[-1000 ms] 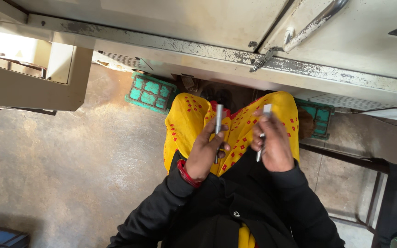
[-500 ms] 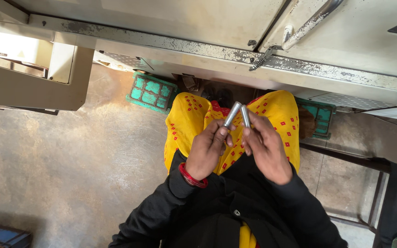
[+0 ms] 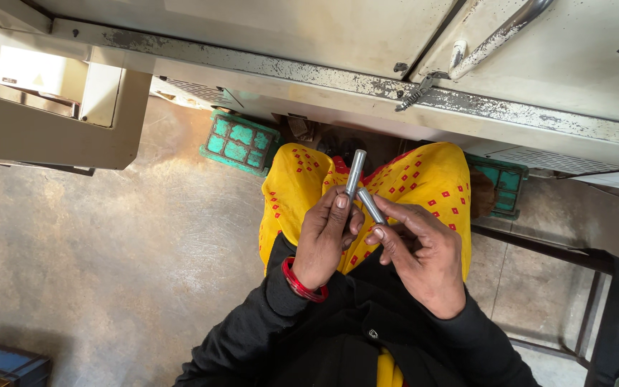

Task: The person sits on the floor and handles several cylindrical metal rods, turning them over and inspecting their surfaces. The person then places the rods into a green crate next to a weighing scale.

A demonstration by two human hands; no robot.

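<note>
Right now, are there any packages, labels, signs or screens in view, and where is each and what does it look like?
No package, label, sign or screen shows clearly.
Closest thing: a pale boxy housing at upper left, cream and rectangular; whether it bears a label cannot be told.
Each hand, left hand and right hand, holds a plain grey metal pin.

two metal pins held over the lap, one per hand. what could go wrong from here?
1. Each grip is fingertips only: the left hand pinches the longer metal pin near its lower end, so it could tip out.
2. The right hand holds the shorter pin close to the first; a knock could loosen either.
3. A dropped pin may slide off the yellow fabric onto the concrete floor and roll under the machine frame.
</note>
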